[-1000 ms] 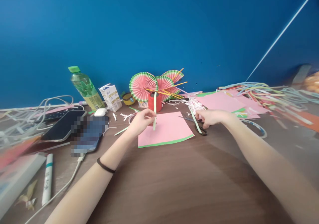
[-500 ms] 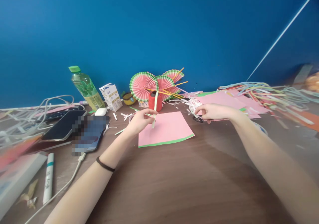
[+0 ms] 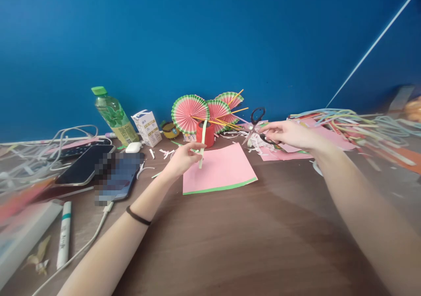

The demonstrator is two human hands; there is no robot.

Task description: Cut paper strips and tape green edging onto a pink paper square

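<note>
My left hand (image 3: 184, 159) pinches a narrow pale green paper strip (image 3: 203, 139) upright between thumb and fingers. Below and to the right of it lies a pink sheet of paper (image 3: 220, 169) with a green band along its near edge. My right hand (image 3: 289, 136) has closed on a pair of black-handled scissors (image 3: 257, 115), held above the table. One handle loop points up, the other is at the fingers, and the blades are spread a little toward the lower left. Folded watermelon-like paper fans (image 3: 190, 114) stand behind a red roll (image 3: 204, 137), just beyond my left hand.
White paper scraps (image 3: 259, 144) and more pink sheets (image 3: 286, 155) lie near my right hand. Coloured strips (image 3: 348, 123) pile up at the right. On the left are a bottle (image 3: 115, 118), a small carton (image 3: 146, 128), phones (image 3: 86, 165), cables and a marker (image 3: 65, 234).
My right hand has lifted the scissors off the table from beside the scraps. My left hand has barely moved, still with the strip in it.
</note>
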